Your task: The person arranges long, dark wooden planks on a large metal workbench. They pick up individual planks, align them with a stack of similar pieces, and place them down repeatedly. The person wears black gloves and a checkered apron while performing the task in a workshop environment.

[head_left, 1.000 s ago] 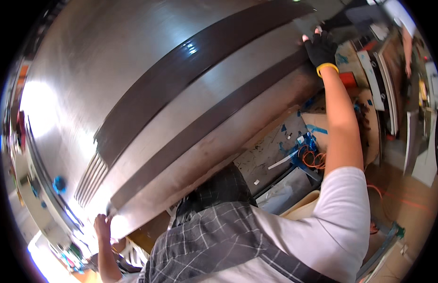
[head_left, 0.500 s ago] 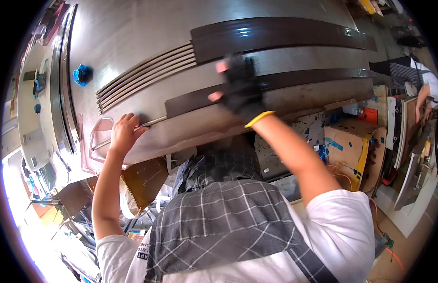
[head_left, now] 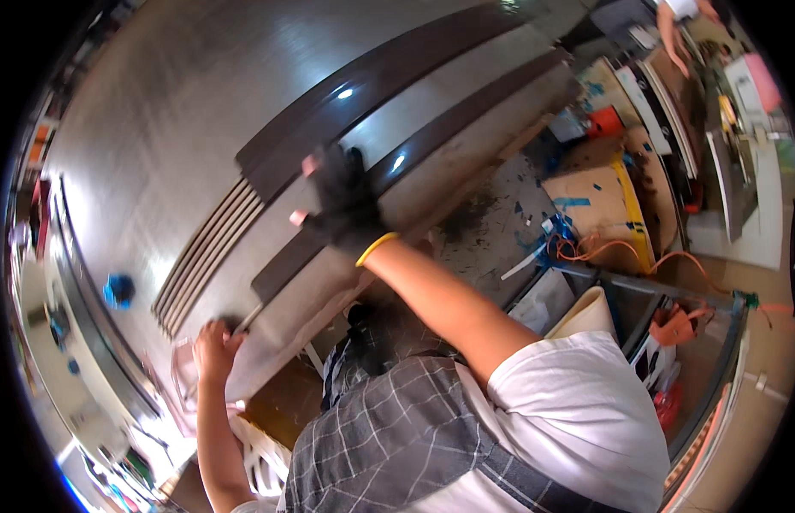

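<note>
My left hand (head_left: 215, 349) is closed around a thin rod (head_left: 250, 318) at the table's near left. That rod runs up to the end of a narrow dark strip (head_left: 286, 267). Over the same strip lies my right hand (head_left: 342, 201), in a black glove with bare thumb and fingertip and a yellow cuff. It is blurred, its thumb apart from the fingers, palm down, with nothing seen in it. Beyond it stretches a wider dark strip (head_left: 316, 107). Several thin rods (head_left: 211, 256) lie side by side, reaching to the wider strip's left end.
A blue crumpled lump (head_left: 118, 291) sits on the metal table (head_left: 183, 103) at left. Below the table's near edge at right stand a cardboard box (head_left: 585, 201), an orange cable (head_left: 679, 256) and a metal frame (head_left: 714, 342). Another person's arm (head_left: 668, 34) shows at the far right.
The view has turned, so the table and strips now slant up to the right. Both hands keep nearly the same places on the rod and over the narrow strip.
</note>
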